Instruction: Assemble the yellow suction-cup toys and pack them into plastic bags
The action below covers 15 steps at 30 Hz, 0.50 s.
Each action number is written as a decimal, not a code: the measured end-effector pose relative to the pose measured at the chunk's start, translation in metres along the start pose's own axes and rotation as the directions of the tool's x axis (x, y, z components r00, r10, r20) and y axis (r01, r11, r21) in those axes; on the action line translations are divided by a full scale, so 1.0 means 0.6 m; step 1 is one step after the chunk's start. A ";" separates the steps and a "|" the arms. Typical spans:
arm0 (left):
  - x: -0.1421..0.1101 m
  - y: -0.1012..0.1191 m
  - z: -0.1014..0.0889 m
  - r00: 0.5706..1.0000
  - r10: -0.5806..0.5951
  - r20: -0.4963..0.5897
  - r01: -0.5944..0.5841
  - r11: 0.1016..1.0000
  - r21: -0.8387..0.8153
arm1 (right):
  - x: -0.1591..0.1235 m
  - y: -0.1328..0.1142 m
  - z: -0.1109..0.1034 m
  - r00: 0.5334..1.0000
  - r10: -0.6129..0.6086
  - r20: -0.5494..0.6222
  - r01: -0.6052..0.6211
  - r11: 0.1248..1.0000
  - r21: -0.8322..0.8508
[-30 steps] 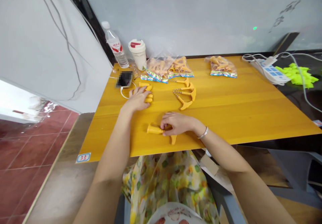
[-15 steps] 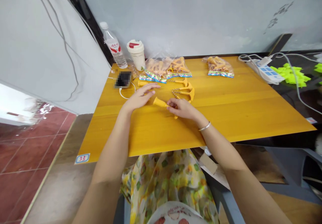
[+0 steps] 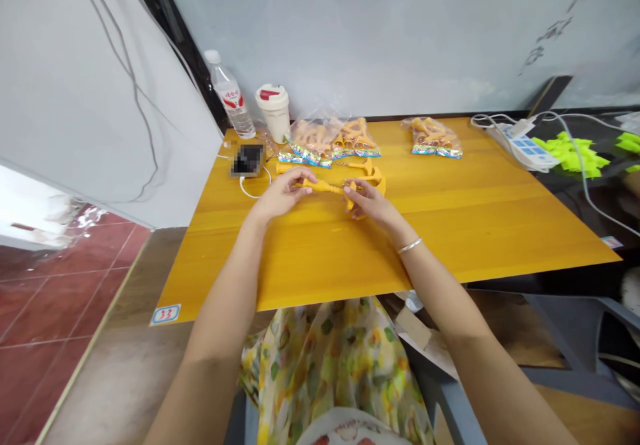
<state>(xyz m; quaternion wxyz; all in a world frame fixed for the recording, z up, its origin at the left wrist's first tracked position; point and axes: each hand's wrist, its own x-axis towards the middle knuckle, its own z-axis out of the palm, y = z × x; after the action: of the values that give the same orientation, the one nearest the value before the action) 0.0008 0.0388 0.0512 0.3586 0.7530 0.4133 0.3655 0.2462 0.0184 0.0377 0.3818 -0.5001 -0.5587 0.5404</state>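
Observation:
A small yellow pickaxe-shaped keychain [image 3: 325, 187] is held level between my two hands, just above the tabletop. My left hand [image 3: 284, 193] closes its fingers on the flared handle end. At the other end, my right hand [image 3: 369, 202] pinches it near the curved head, partly covering it. Behind my right hand lie more yellow pickaxe keychains [image 3: 370, 168] with metal ball chains, their heads to the right. A yellow handle-like piece [image 3: 284, 167] rests beyond my left hand.
Clear bags of yellow pieces [image 3: 313, 140] stand at the back, with another bag [image 3: 434, 135] farther right. A bottle [image 3: 233, 98], a lidded cup [image 3: 275, 112] and a phone [image 3: 249, 158] on a cable are at back left. A power strip [image 3: 530, 148] and neon-green pieces [image 3: 573, 154] lie right.
The pickaxe keychain has been raised and moved slightly away from me with my right hand. My left hand, earlier open beside it, has closed on its handle end.

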 end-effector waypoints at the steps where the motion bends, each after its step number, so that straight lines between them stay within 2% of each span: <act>1: -0.001 -0.001 -0.002 1.000 -0.012 -0.005 0.012 1.000 -0.014 | 0.000 -0.002 -0.001 1.000 0.019 0.021 -0.020 0.997 0.069; 5: -0.005 -0.001 -0.006 0.998 -0.068 0.015 0.069 0.995 -0.071 | -0.002 -0.009 0.001 0.999 -0.039 -0.017 0.042 0.980 0.194; 11: -0.008 0.009 -0.006 0.994 -0.108 0.030 0.110 0.992 -0.059 | -0.004 -0.015 0.007 0.998 -0.028 -0.049 0.039 0.970 0.240; 15: -0.007 0.008 -0.008 0.996 -0.093 0.004 0.093 0.993 -0.077 | -0.003 -0.010 0.007 0.994 -0.094 -0.053 0.103 0.970 0.219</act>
<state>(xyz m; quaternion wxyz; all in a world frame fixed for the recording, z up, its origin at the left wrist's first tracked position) -0.0029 0.0341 0.0566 0.4041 0.7186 0.4334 0.3640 0.2418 0.0165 0.0435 0.4731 -0.4375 -0.5110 0.5689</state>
